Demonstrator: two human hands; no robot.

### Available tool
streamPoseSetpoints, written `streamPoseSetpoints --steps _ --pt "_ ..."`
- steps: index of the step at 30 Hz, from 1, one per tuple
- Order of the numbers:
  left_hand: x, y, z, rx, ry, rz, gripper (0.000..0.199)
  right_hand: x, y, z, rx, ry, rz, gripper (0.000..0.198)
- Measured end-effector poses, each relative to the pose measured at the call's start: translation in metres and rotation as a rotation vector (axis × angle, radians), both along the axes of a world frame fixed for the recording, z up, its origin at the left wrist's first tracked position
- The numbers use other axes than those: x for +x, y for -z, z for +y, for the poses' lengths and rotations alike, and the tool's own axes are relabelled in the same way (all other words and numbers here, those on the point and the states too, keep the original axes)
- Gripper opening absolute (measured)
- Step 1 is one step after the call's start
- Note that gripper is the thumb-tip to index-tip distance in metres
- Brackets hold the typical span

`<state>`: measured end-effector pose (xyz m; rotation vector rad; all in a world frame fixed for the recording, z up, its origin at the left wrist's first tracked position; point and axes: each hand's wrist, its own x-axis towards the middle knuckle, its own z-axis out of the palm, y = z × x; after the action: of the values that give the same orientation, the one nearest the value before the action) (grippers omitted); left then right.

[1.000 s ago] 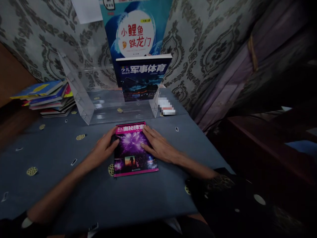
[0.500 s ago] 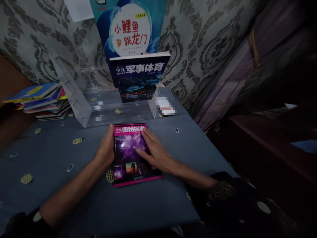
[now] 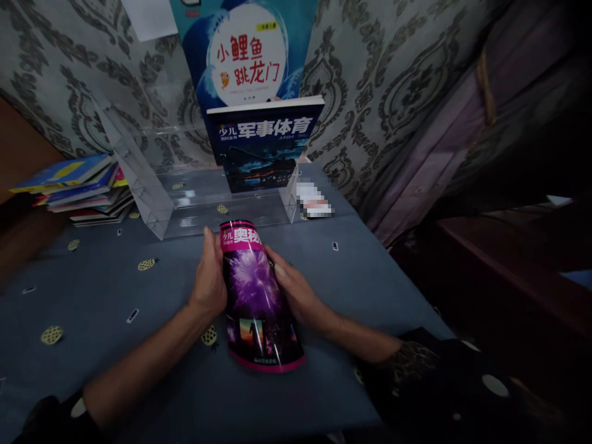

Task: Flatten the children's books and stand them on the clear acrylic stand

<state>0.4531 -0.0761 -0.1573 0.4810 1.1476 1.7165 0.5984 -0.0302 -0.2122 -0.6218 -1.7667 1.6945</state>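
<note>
A magenta-and-black book (image 3: 254, 283) is bent into a curve, its cover bulging up toward me. My left hand (image 3: 211, 277) grips its left edge, fingers hidden behind or under it. On the other side my right hand (image 3: 298, 287) holds the right edge, the thumb lying along the cover and the other fingers out of sight. Just beyond the book stands a clear acrylic rack (image 3: 139, 179). In it a dark blue book (image 3: 263, 145) leans upright, with a larger teal book (image 3: 250, 55) behind it.
A stack of several books (image 3: 87, 188) lies left of the rack. A blurred white-and-red item (image 3: 314, 199) is at the rack's right. The blue tablecloth (image 3: 176, 370) has pineapple prints. Patterned cloth (image 3: 393, 80) hangs behind, and a mauve curtain (image 3: 444, 135) hangs at the right.
The magenta-and-black book went from flat to bent. My right hand has moved from lying across its cover to gripping its right edge, and both hands squeeze the sides.
</note>
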Motion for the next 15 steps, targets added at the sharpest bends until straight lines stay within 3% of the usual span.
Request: streamPoseSetpoints --steps 8,11,15 --pt "0.005 -0.009 -0.008 0.098 0.02 0.124 0.062 0.003 -0.024 -0.001 -0.393 -0.312 0.191 0.066" --pt "0.003 -0.011 -0.01 0.114 0.017 0.201 0.059 0.007 -0.03 0.005 -0.376 -0.368 0.153 0.065" --pt "-0.006 -0.012 -0.011 0.135 0.009 0.274 0.058 0.01 -0.034 0.013 -0.244 -0.382 0.139 0.074"
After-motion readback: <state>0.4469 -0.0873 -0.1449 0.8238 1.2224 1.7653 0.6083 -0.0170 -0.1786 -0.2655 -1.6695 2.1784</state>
